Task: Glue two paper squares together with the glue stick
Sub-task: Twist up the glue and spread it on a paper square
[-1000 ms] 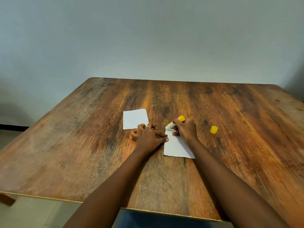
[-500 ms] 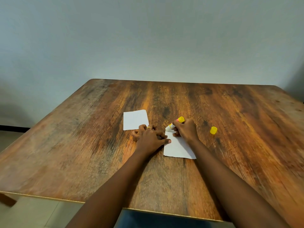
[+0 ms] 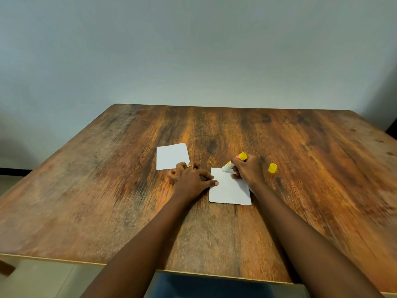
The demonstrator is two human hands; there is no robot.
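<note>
Two white paper squares lie on the wooden table (image 3: 107, 201). The near square (image 3: 229, 190) lies between my hands. My right hand (image 3: 249, 171) grips the glue stick (image 3: 234, 161), tilted with its white tip down on the square's far left corner and its yellow end up. My left hand (image 3: 191, 179) rests on the table with its thumb pressing the square's left edge; its other fingers are curled, one wearing a gold ring. The far square (image 3: 171, 155) lies flat just beyond my left hand, its near right corner hidden by my fingers.
The glue stick's yellow cap (image 3: 272, 168) stands on the table right of my right hand. A pale wall rises behind the table's far edge. The table's near edge runs across the bottom, with floor below on the left.
The glue stick's tip stays near the near square's far left corner, while my right hand has shifted slightly right. My left hand keeps its place on the square's edge.
</note>
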